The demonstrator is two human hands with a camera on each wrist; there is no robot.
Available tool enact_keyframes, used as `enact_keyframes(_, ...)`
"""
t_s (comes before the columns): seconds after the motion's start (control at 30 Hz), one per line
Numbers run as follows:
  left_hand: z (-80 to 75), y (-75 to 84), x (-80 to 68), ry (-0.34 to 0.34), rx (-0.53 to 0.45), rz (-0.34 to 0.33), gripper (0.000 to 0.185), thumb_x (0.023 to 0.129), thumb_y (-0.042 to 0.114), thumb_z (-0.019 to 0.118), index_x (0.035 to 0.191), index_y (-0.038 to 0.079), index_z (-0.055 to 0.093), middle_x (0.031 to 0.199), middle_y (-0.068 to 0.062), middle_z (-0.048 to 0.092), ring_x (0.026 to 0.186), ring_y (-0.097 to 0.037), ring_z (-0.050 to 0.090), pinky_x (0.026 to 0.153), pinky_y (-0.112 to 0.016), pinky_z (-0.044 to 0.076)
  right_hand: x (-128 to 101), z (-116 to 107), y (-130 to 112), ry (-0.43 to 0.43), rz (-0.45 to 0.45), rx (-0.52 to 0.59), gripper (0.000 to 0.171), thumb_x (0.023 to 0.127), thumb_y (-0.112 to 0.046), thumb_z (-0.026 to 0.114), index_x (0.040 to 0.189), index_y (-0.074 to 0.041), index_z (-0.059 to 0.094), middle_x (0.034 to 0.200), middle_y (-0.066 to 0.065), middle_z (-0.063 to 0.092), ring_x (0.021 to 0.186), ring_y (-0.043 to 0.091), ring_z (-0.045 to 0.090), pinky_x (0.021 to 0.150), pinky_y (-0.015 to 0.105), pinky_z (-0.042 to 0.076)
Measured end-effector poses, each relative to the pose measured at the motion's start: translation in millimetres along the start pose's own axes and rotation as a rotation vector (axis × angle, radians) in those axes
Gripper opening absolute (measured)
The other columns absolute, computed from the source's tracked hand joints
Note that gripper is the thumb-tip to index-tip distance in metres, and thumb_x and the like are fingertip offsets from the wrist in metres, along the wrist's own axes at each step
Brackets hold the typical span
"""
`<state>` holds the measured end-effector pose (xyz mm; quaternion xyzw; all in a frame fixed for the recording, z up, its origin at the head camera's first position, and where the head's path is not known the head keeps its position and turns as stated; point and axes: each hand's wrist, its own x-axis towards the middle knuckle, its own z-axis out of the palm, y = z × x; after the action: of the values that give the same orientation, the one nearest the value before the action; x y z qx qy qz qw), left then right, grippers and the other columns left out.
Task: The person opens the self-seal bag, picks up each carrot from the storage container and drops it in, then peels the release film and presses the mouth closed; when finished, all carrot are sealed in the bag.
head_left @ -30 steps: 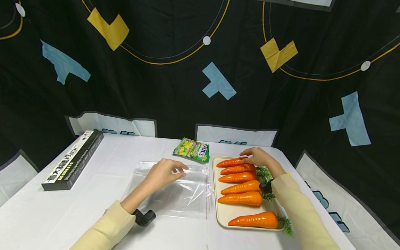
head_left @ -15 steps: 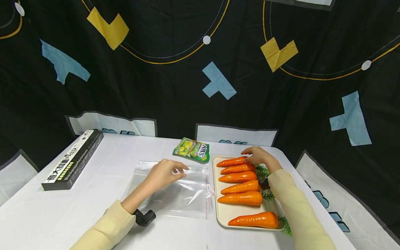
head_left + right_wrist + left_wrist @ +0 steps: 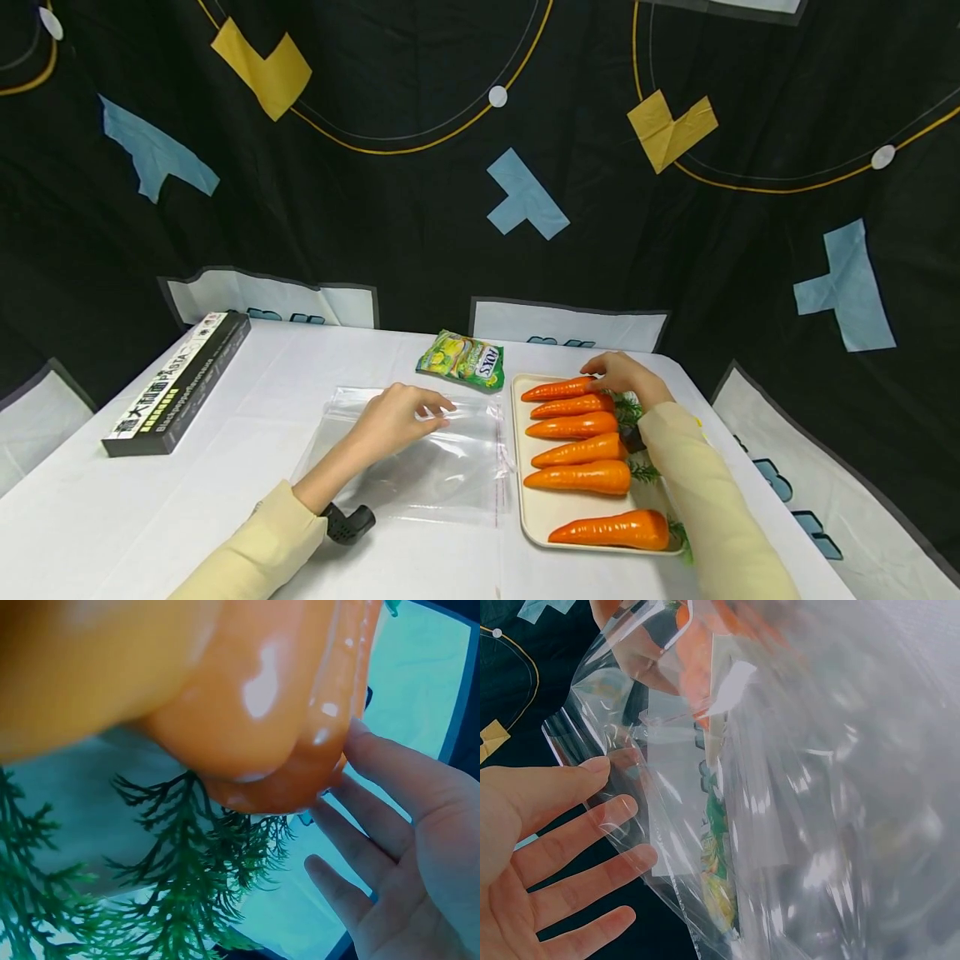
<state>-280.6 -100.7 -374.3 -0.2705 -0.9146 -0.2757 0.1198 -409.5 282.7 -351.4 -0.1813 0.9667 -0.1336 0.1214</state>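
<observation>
A cream tray (image 3: 534,521) at the table's right holds several orange carrots with green tops. My right hand (image 3: 622,375) lies at the thick end of the farthest carrot (image 3: 558,389). In the right wrist view its straight fingers (image 3: 390,787) touch that carrot's end (image 3: 247,697) above the green leaves (image 3: 187,885). My left hand (image 3: 397,414) rests on a flat clear plastic bag (image 3: 435,467) left of the tray. The left wrist view shows that hand (image 3: 525,847) with spread fingers against the bag's film (image 3: 817,787).
A green snack packet (image 3: 461,360) lies behind the bag. A long black box (image 3: 180,383) sits near the table's left edge. Black patterned cloth hangs close behind the white table. The tray sits near the right edge.
My right hand has shifted slightly back along the tray, from over two carrot ends to the farthest carrot's end. The left hand and bag have not moved.
</observation>
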Motion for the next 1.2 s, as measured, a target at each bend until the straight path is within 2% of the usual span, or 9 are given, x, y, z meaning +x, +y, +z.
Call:
enact_keyframes(0.43,1.4,2.6,-0.9,0.000,0.001,0.000,0.017,0.084,0.021,0.075,0.101,0.018,0.076,0.083,0.011,0.071,0.079,-0.012,0.064,0.064,-0.032,0.049,2.6,5.4,2.7,0.060,-0.008,0.009,0.027,0.090,-0.009,0.068,0.116,0.000,0.068,0.110,0.014,0.067,0.100,0.028,0.061,0.087,0.040,0.052)
enact_keyframes(0.77,1.7,2.2,-0.8,0.007,0.001,0.004,0.017,0.083,0.020,0.075,0.101,0.018,0.076,0.083,0.011,0.071,0.080,-0.014,0.064,0.064,-0.032,0.050,4.7,3.1,5.0,0.128,-0.005,0.051,0.030,0.090,-0.012,0.068,0.119,-0.001,0.067,0.113,0.013,0.066,0.097,0.027,0.061,0.089,0.043,0.051)
enact_keyframes(1.0,1.0,1.3,-0.5,0.005,0.007,0.004,0.017,0.084,0.019,0.075,0.100,0.017,0.076,0.082,0.011,0.071,0.079,-0.013,0.064,0.063,-0.032,0.049,0.7,-3.1,2.9,0.194,-0.074,0.031,0.029,0.089,-0.011,0.070,0.115,0.000,0.068,0.110,0.016,0.067,0.095,0.028,0.062,0.088,0.044,0.051)
enact_keyframes(1.2,1.6,1.4,-0.6,0.003,0.007,0.008,0.017,0.084,0.020,0.075,0.100,0.017,0.076,0.082,0.010,0.071,0.079,-0.013,0.064,0.063,-0.032,0.049,-7.2,-6.9,-1.7,0.243,-0.109,0.019,0.030,0.089,-0.013,0.070,0.115,0.001,0.068,0.107,0.017,0.067,0.089,0.027,0.062,0.082,0.042,0.053)
